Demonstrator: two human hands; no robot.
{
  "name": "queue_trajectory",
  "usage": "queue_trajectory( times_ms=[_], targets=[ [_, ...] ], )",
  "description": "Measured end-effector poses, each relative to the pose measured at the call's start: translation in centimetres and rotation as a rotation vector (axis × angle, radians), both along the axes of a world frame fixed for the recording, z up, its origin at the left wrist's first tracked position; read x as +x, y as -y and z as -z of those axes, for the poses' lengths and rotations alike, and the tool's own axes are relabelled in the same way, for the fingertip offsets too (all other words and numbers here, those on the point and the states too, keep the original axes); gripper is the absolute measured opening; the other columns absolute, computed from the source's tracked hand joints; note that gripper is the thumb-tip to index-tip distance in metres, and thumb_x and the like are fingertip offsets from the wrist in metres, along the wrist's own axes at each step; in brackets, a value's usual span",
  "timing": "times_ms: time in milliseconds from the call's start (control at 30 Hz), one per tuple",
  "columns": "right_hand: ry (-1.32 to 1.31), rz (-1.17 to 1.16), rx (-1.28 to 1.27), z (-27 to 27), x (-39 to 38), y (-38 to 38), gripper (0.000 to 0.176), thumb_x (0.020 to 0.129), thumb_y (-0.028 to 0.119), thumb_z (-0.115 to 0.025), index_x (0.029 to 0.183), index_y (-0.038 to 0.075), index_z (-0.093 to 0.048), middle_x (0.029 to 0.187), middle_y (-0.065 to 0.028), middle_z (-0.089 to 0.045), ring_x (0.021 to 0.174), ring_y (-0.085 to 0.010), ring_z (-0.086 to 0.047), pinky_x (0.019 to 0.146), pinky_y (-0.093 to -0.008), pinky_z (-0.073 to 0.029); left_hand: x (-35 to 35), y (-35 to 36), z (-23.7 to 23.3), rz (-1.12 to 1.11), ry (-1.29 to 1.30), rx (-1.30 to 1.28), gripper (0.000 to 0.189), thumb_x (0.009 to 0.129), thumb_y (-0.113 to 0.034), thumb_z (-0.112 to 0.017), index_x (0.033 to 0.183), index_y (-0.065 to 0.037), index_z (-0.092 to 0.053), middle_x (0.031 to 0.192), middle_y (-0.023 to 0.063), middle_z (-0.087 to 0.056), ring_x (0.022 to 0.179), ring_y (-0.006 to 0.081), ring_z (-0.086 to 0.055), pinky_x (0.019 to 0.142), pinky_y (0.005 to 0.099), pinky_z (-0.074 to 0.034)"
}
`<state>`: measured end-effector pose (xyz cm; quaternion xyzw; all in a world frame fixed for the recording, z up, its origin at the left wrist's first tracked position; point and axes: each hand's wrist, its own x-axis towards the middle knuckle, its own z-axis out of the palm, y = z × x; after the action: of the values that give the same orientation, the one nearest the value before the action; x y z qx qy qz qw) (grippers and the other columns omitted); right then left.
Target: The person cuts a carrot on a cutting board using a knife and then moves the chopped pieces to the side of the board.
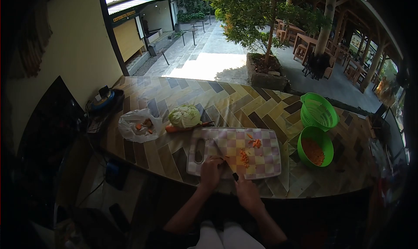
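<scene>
On the patterned tile worktop (261, 110) lies a checkered pastel plastic cutting board (265, 162), close to the near edge. A small row of finely chopped orange carrot (244, 157) sits in the middle of the board, pale orange and in tiny bits, and a few more pieces lie further back. The left hand (212, 170) is curled on the board just beside that row; I cannot tell if it holds something. The right hand (246, 190) is closed around a dark-handled knife (235, 176). To the right stands a green plastic bowl (305, 136) with chopped carrot inside.
</scene>
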<state>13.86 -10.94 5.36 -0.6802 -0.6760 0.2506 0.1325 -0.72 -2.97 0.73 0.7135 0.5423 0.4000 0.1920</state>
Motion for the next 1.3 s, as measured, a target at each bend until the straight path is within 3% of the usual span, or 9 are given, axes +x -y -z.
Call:
queue_trajectory(
  times_ms=[100, 300, 600, 700, 900, 1000, 1100, 1200, 1300],
  targets=[
    [0.043, 0.030, 0.006, 0.4, 0.4, 1.6, 0.026, 0.098, 0.024, -0.049, 0.108, 0.000, -0.045, 0.078, -0.0256, -0.065, 0.079, -0.0453, -0.064, 0.069, -0.0537, -0.051, 0.1, 0.2, 0.0, -0.007, 0.033, 0.003, 0.014, 0.073, -0.003, -0.068, 0.087, -0.001, -0.073, 0.095, 0.0141, -0.069, 0.096, 0.0298, -0.063, 0.083, 0.0388, -0.050],
    [-0.314, 0.088, 0.104, 2.0, 1.8, 1.1, 0.026, 0.096, 0.022, -0.054, 0.091, -0.003, -0.048, 0.074, -0.0255, -0.061, 0.076, -0.0466, -0.060, 0.063, -0.0520, -0.042, -0.2, 0.1, -0.1, 0.004, 0.121, -0.016, 0.014, 0.075, -0.007, -0.071, 0.088, -0.002, -0.073, 0.094, 0.0144, -0.069, 0.088, 0.0307, -0.065, 0.080, 0.0376, -0.052],
    [-0.350, 0.110, 0.162, 2.1, 2.4, 1.4, 0.026, 0.095, 0.022, -0.056, 0.101, -0.003, -0.053, 0.067, -0.0239, -0.057, 0.070, -0.0433, -0.060, 0.057, -0.0460, -0.042, -1.0, -0.5, 0.9, 0.036, 0.192, 0.017, 0.015, 0.078, -0.006, -0.069, 0.091, -0.002, -0.073, 0.094, 0.0172, -0.070, 0.086, 0.0303, -0.069, 0.078, 0.0353, -0.053],
    [-0.403, 0.124, 0.127, 1.2, 2.6, 1.3, 0.027, 0.095, 0.023, -0.054, 0.101, -0.003, -0.052, 0.072, -0.0257, -0.060, 0.076, -0.0459, -0.060, 0.061, -0.0526, -0.043, -1.4, -0.6, 0.2, 0.054, 0.203, -0.076, 0.017, 0.079, -0.008, -0.069, 0.095, -0.002, -0.073, 0.092, 0.0168, -0.071, 0.087, 0.0288, -0.070, 0.079, 0.0347, -0.053],
    [-0.420, 0.153, 0.109, 1.4, 3.1, 1.4, 0.027, 0.095, 0.024, -0.055, 0.099, -0.002, -0.055, 0.071, -0.0256, -0.060, 0.076, -0.0452, -0.061, 0.060, -0.0483, -0.044, -1.3, 0.1, -1.9, -0.098, 0.169, -0.145, 0.021, 0.078, -0.014, -0.073, 0.094, -0.001, -0.073, 0.087, 0.0155, -0.071, 0.084, 0.0281, -0.070, 0.078, 0.0355, -0.054],
    [-0.409, 0.092, 0.116, 2.2, 3.5, 1.3, 0.039, 0.095, 0.022, -0.056, 0.126, -0.001, -0.052, 0.060, -0.0161, -0.056, 0.052, -0.0228, -0.057, 0.052, -0.0370, -0.042, -0.7, 0.2, -1.9, -0.102, 0.066, -0.215, 0.020, 0.076, -0.013, -0.072, 0.092, -0.001, -0.073, 0.086, 0.0163, -0.071, 0.084, 0.0289, -0.070, 0.077, 0.0365, -0.054],
    [-0.515, 0.121, 0.075, 2.1, 3.3, 1.4, 0.028, 0.096, 0.026, -0.056, 0.098, -0.002, -0.056, 0.065, -0.0196, -0.058, 0.061, -0.0359, -0.062, 0.055, -0.0407, -0.043, -1.0, -0.6, -0.9, -0.087, 0.031, -0.172, 0.022, 0.075, -0.010, -0.071, 0.095, -0.001, -0.072, 0.086, 0.0175, -0.070, 0.084, 0.0300, -0.070, 0.078, 0.0371, -0.054],
    [-0.663, 0.135, -0.005, 2.9, 3.7, 1.4, 0.040, 0.097, 0.028, -0.056, 0.126, 0.000, -0.053, 0.057, -0.0005, -0.050, 0.051, -0.0073, -0.049, 0.046, -0.0271, -0.039, -1.4, -0.9, -1.0, -0.048, 0.089, -0.201, 0.022, 0.074, -0.009, -0.070, 0.094, 0.000, -0.072, 0.086, 0.0187, -0.070, 0.085, 0.0314, -0.069, 0.078, 0.0381, -0.054],
    [-0.746, 0.151, -0.003, 3.2, 4.1, 1.5, 0.035, 0.098, 0.029, -0.054, 0.118, 0.000, -0.055, 0.057, 0.0022, -0.048, 0.050, -0.0059, -0.049, 0.045, -0.0244, -0.037, -1.2, -1.1, -0.8, -0.034, 0.062, -0.169, 0.018, 0.075, -0.007, -0.069, 0.090, 0.001, -0.071, 0.086, 0.0195, -0.069, 0.085, 0.0328, -0.068, 0.079, 0.0387, -0.054]
  ],
)
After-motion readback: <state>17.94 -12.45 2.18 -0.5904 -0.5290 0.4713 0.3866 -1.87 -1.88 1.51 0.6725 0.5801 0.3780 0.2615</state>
